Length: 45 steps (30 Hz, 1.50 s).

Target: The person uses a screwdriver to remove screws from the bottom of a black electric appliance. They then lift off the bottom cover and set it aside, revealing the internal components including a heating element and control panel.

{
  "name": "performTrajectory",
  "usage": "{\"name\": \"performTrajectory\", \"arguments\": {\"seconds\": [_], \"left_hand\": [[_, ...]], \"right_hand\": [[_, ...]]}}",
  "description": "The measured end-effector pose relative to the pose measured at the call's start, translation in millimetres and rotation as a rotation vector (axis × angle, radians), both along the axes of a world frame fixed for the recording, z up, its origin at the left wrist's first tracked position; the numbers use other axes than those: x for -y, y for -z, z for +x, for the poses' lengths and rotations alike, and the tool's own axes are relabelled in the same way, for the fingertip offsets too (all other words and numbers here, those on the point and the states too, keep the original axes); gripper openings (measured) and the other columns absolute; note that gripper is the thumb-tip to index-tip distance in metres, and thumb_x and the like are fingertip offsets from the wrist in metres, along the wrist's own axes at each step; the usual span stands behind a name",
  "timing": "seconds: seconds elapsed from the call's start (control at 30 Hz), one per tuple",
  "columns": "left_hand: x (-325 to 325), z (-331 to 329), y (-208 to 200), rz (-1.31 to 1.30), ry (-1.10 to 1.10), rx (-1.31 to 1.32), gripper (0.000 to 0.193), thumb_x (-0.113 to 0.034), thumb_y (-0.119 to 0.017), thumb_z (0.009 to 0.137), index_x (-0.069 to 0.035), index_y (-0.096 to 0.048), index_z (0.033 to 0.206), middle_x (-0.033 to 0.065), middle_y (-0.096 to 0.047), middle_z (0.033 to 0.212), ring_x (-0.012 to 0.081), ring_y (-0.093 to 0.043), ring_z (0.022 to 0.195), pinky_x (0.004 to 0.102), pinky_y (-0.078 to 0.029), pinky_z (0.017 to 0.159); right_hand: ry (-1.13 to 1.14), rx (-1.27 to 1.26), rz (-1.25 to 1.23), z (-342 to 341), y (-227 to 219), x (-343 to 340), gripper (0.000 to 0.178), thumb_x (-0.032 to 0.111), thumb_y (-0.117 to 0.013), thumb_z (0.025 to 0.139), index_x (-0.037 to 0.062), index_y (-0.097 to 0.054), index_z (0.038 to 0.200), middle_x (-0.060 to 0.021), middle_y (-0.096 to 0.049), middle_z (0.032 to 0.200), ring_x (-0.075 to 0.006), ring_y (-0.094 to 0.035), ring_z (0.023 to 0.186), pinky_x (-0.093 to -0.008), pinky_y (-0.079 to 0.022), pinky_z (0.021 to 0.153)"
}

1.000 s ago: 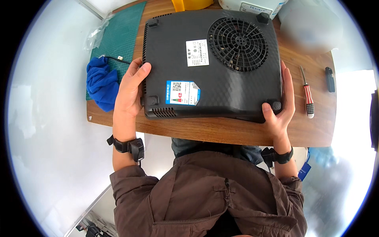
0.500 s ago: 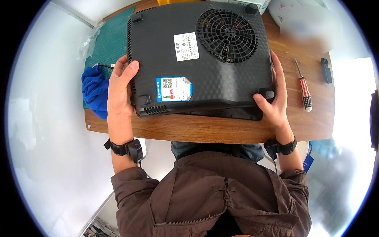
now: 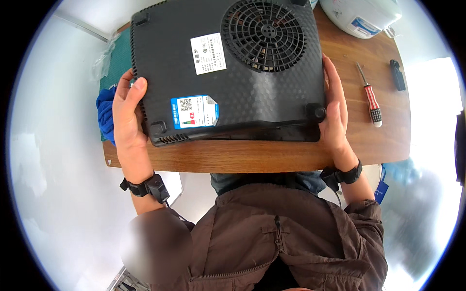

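Observation:
A black induction cooker [image 3: 252, 97] lies bottom side up and slightly turned, its round fan grille [image 3: 264, 34] and corner feet facing me. My left hand [image 3: 128, 114] grips its left edge, thumb on top and fingers down the side, partly hidden. Along the right edge, my right hand [image 3: 336, 109] holds the housing near a corner foot, the thumb beside it. Under the front edge shows a dark flat panel [image 3: 301, 134], with a gap between it and the housing. Two labels, one white [image 3: 208, 53] and one blue and white [image 3: 194, 111], are stuck on the bottom.
To the right on the wooden table [image 3: 242, 157] lie a screwdriver [image 3: 372, 102] with a red-and-white handle and a small black case-like object [image 3: 397, 75]. Behind stands a white appliance [image 3: 359, 14]. A blue cloth [image 3: 105, 114] and green mat [image 3: 116, 60] are at left.
The cooker has shifted to the left and a little away from me, both hands moving with it. My right thumb has come off the corner foot to the side.

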<state>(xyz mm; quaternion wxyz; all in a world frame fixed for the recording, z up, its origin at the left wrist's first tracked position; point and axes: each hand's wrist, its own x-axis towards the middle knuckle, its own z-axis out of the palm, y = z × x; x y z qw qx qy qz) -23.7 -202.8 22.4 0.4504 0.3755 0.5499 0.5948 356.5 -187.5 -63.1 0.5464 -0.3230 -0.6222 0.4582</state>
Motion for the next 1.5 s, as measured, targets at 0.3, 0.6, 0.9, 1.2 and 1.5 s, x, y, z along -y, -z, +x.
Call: {"name": "performTrajectory", "arguments": {"seconds": [0.3, 0.6, 0.9, 1.2, 1.5], "left_hand": [[-11.0, -3.4, -20.5, 0.09, 0.016, -0.088, 0.067, -0.026, -0.079, 0.089, 0.004, -0.047, 0.139, 0.0181, -0.065, 0.125, 0.0236, -0.064, 0.115, 0.033, -0.05, 0.101], [-26.0, 1.1, -31.6, 0.17, 0.026, -0.146, 0.067, -0.023, -0.078, 0.089, 0.005, -0.046, 0.141, 0.0178, -0.066, 0.122, 0.0218, -0.066, 0.11, 0.0327, -0.05, 0.099], [-35.7, 5.1, -35.5, 0.196, 0.049, -0.198, 0.071, -0.024, -0.08, 0.087, 0.006, -0.045, 0.141, 0.0155, -0.068, 0.117, 0.0213, -0.066, 0.109, 0.0321, -0.049, 0.099], [-36.1, 8.9, -39.8, 0.187, 0.028, -0.276, 0.071, -0.024, -0.081, 0.088, 0.006, -0.046, 0.141, 0.015, -0.071, 0.111, 0.0199, -0.067, 0.107, 0.0312, -0.048, 0.1], [-41.1, 2.8, -41.0, 0.168, 0.057, -0.213, 0.067, -0.02, -0.08, 0.088, 0.005, -0.046, 0.141, 0.0136, -0.072, 0.109, 0.0187, -0.068, 0.103, 0.0309, -0.051, 0.096]], "right_hand": [[0.068, -0.208, -0.215, -13.0, -1.5, -6.3, 0.072, 0.049, -0.023, 0.113, -0.0061, -0.025, 0.16, -0.0189, -0.03, 0.165, -0.0286, -0.026, 0.155, -0.0403, -0.017, 0.127], [0.026, -0.325, -0.238, -16.6, -5.0, -12.7, 0.065, 0.04, -0.034, 0.114, -0.0014, -0.022, 0.163, -0.0164, -0.028, 0.167, -0.0247, -0.028, 0.153, -0.0379, -0.021, 0.126], [0.077, -0.34, -0.282, -23.6, 1.8, -14.1, 0.065, 0.041, -0.034, 0.114, -0.0012, -0.02, 0.163, -0.0164, -0.029, 0.166, -0.0241, -0.028, 0.153, -0.0364, -0.02, 0.126], [0.048, -0.313, -0.388, -24.5, 3.0, -14.0, 0.072, 0.049, -0.029, 0.113, -0.0008, -0.017, 0.163, -0.0149, -0.028, 0.167, -0.0243, -0.027, 0.153, -0.0374, -0.018, 0.126], [0.059, -0.394, -0.442, -24.0, -1.9, -12.6, 0.066, 0.038, -0.047, 0.111, 0.0012, -0.025, 0.162, -0.0102, -0.044, 0.157, -0.0173, -0.044, 0.14, -0.0325, -0.032, 0.117]]}}
